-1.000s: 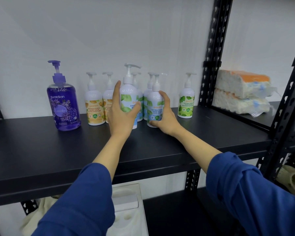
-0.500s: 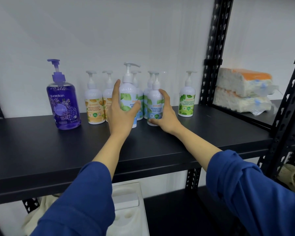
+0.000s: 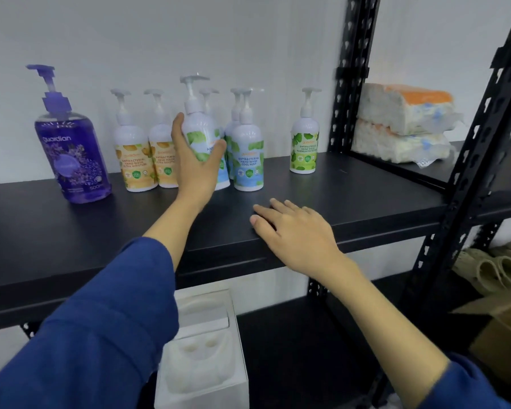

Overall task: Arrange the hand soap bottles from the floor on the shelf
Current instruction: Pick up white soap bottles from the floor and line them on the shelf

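Note:
Several white pump bottles of hand soap stand in a cluster at the back of the black shelf (image 3: 351,196). My left hand (image 3: 194,169) grips a blue-and-green labelled bottle (image 3: 201,128) at the front of the cluster. Just right of it stands a cool mint bottle (image 3: 247,154), free of any hand. Two orange-labelled bottles (image 3: 136,160) stand to the left, a green-labelled one (image 3: 304,146) apart to the right. My right hand (image 3: 295,234) hovers over the shelf's front edge with fingers straight, holding nothing.
A large purple soap bottle (image 3: 71,152) stands at the shelf's left. Two wrapped sponge packs (image 3: 404,122) lie on the neighbouring shelf to the right, past a black upright post (image 3: 348,72). A white moulded tray (image 3: 201,352) sits below.
My right hand has let go of the cool mint bottle and drawn back to the shelf's front edge. My left hand stays on its bottle.

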